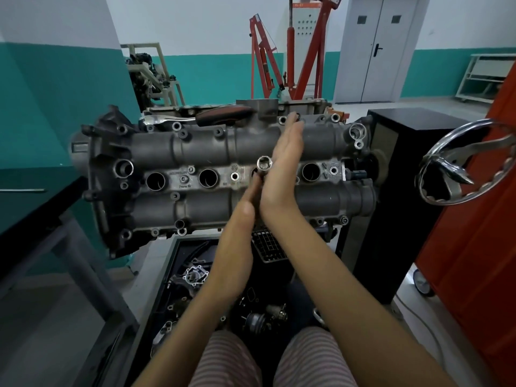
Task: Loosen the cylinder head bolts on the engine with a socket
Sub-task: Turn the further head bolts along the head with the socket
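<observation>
Head view: socket (264, 166) standing upright over centre of engine (223, 174), open end facing up, long axis roughly vertical; pressed between flat palms; left hand (250, 203) low, right hand (282, 169) reaching further, fingers straight, none curled; probably spinning socket between palms; ratchet (195, 118) lying apart on far edge.

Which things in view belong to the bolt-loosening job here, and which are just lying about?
In the job:
- socket, rolled between both flat palms
- left hand
- right hand
- engine
- ratchet wrench, lying on the engine's far edge

Lying about:
- red engine hoist
- chrome handwheel
- loose parts in the floor tray
</observation>
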